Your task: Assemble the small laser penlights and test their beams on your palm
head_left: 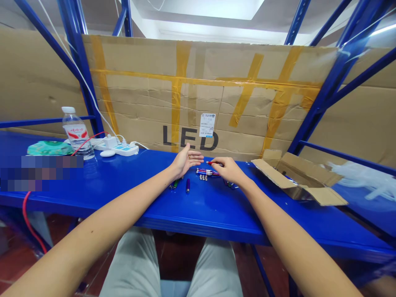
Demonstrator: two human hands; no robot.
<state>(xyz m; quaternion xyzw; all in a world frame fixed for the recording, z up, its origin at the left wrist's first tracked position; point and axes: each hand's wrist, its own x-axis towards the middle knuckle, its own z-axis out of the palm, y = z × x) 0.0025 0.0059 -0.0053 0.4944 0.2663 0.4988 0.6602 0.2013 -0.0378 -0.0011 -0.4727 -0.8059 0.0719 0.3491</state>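
My left hand (185, 161) is open above the blue table, fingers stretched out to the right and holding nothing. My right hand (228, 168) is closed, its thumb and fingers pinching a small red tube (210, 163). Just below it lie shiny purple and red metal tubes (208, 172) with silver ends. Several small silver round pieces (203, 177) sit in a cluster in front of these. A single purple tube (188, 186) lies closer to the table's front edge. Green tubes (175, 184) are partly hidden under my left hand. Small dark items (229, 185) show beneath my right wrist.
An open cardboard box (297, 177) stands at the right, with clear plastic bags (368, 177) beyond it. On the left are a water bottle (77, 134), a green packet (49, 147) and a white power strip (123, 148) with cables. A taped cardboard wall (139, 103) closes off the back.
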